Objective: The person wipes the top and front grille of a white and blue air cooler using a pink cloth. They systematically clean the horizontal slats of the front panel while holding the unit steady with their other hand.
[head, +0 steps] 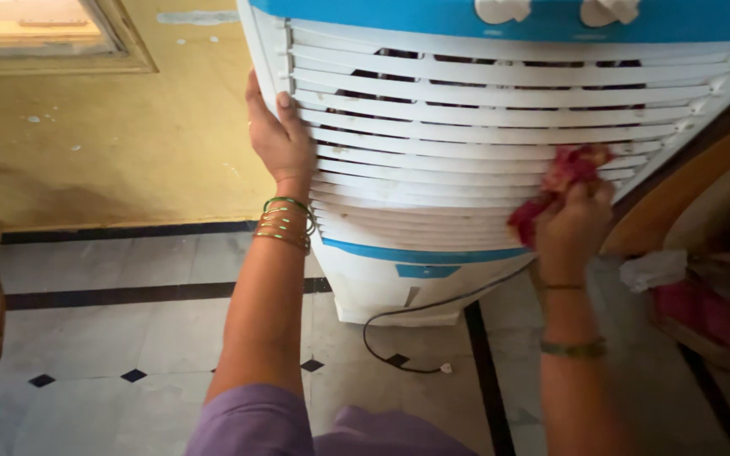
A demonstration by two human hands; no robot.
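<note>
A white air cooler with a blue top band and horizontal louvres stands in front of me. My left hand lies flat against its left edge, fingers together, with green and gold bangles on the wrist. My right hand grips a red cloth and presses it against the lower right louvres. Both knobs at the cooler's top are partly cut off by the frame edge.
A black power cord with a white plug trails on the tiled floor below the cooler. A yellow wall is behind on the left. White and red fabric lies at the right beside a curved brown surface.
</note>
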